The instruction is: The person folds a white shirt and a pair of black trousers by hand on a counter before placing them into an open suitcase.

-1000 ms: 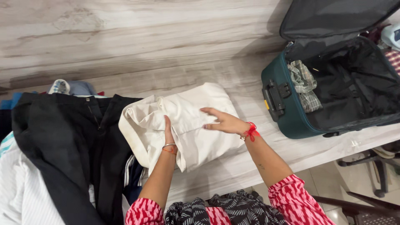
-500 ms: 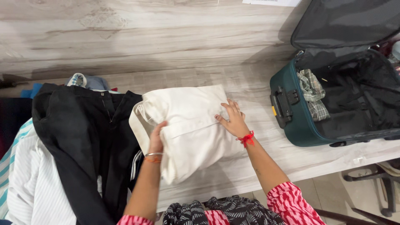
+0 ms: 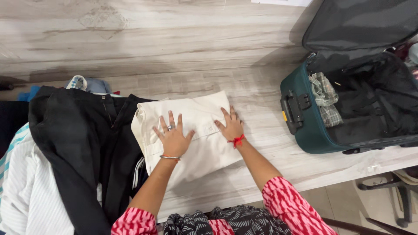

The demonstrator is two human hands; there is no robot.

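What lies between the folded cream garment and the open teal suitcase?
Only bare wood-grain table separates the cream garment from the suitcase, seen in the head view.

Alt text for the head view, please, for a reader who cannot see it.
Both hands, left hand and right hand, press flat on a folded cream garment on a pale wood-grain table. A pile of dark and striped clothes lies to the left; an open teal suitcase holding a plaid garment sits to the right.

A home room, set up for packing clothes.
An open teal suitcase [image 3: 305, 117] sits on the wood-grain counter [image 3: 183, 48] beside heaped garments [image 3: 65, 143]; a chair base [image 3: 394, 196] stands on the tiled floor.
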